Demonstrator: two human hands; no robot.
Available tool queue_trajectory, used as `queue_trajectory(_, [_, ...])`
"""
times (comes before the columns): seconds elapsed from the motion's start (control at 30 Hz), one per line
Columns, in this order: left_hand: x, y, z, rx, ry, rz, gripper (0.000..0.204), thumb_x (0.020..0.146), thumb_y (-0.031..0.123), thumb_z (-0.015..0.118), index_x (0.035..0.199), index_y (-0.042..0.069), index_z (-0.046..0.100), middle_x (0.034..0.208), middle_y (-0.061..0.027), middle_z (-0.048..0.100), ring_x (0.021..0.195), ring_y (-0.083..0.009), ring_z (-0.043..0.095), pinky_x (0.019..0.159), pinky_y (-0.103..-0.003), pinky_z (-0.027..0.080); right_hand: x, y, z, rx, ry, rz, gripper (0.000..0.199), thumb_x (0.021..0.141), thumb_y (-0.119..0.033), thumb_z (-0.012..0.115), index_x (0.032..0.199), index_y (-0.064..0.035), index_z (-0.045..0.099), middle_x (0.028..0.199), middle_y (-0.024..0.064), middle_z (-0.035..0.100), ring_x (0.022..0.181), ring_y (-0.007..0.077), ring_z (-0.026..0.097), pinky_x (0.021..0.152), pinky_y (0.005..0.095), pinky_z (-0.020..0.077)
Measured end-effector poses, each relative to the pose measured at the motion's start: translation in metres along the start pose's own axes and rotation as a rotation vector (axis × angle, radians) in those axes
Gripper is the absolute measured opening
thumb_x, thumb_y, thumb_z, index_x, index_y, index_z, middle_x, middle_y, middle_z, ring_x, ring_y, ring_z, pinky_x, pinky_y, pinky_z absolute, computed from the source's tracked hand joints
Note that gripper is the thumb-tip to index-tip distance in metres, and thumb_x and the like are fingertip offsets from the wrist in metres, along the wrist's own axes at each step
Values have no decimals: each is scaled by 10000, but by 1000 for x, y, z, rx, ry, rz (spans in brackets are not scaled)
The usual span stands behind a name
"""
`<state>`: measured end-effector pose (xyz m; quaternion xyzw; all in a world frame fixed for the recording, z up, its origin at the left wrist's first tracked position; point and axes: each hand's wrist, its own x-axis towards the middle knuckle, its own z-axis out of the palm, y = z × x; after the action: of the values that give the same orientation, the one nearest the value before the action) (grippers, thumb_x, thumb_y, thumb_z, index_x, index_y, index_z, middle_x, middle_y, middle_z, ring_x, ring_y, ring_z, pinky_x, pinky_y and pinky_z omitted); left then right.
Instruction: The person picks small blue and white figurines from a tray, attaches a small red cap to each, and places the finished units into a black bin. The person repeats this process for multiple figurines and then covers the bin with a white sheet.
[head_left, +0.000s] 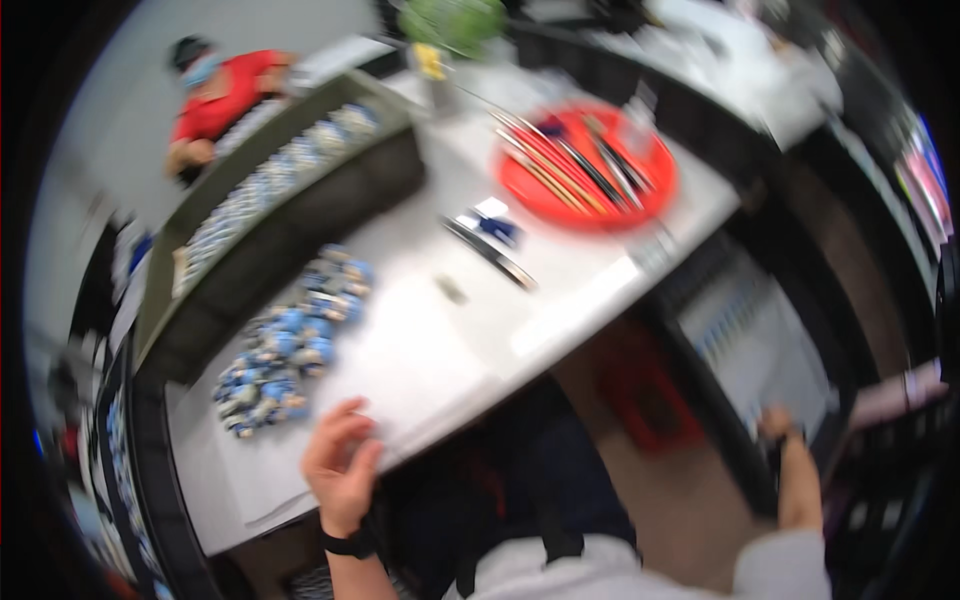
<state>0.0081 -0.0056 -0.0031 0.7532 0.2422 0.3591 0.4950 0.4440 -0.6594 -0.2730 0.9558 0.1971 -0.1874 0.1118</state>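
White laminate worktop: your left hand rests at its near edge, fingers loosely curled and holding nothing, seemingly to steady you. Heap of small blue-and-white packets: just beyond that hand, within easy reach. Round red plastic tray of long thin tools: far side. Your right hand: low, by a dark rack; blurred, so its grip cannot be told.
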Motion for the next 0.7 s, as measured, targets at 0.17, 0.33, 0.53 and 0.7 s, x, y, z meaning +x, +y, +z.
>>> queue_trajectory(0.17, [4,9,5,-25,27,36,250,700,-37,685,944,-3,641,1084,-130,622,894,-169,617,750,-255,493,13,-4,-27,253,239,145,413,726,-229,646,993,84,613,836,139,638,737,214,615,674,347,506])
queue_trajectory(0.33, [-7,17,-5,131,3,149,228,717,-8,685,940,18,648,1065,-125,631,944,-225,623,790,-284,495,24,-165,-189,1162,364,-11,369,842,-144,626,1168,4,537,935,72,609,806,141,586,680,246,477])
queue_trajectory(0.53, [-12,14,5,173,-15,248,193,720,10,677,907,38,644,1001,-95,639,889,-262,614,754,-338,499,-99,-410,-324,1618,42,-730,209,856,-71,600,1055,-11,577,764,29,592,631,78,549,554,205,443])
queue_trajectory(0.7, [-7,63,-27,289,-88,357,211,710,-8,694,911,33,649,980,-104,646,890,-264,614,753,-326,492,-154,-543,-342,1628,-367,-1080,161,859,-51,593,1008,10,601,764,45,620,647,84,564,569,198,445])
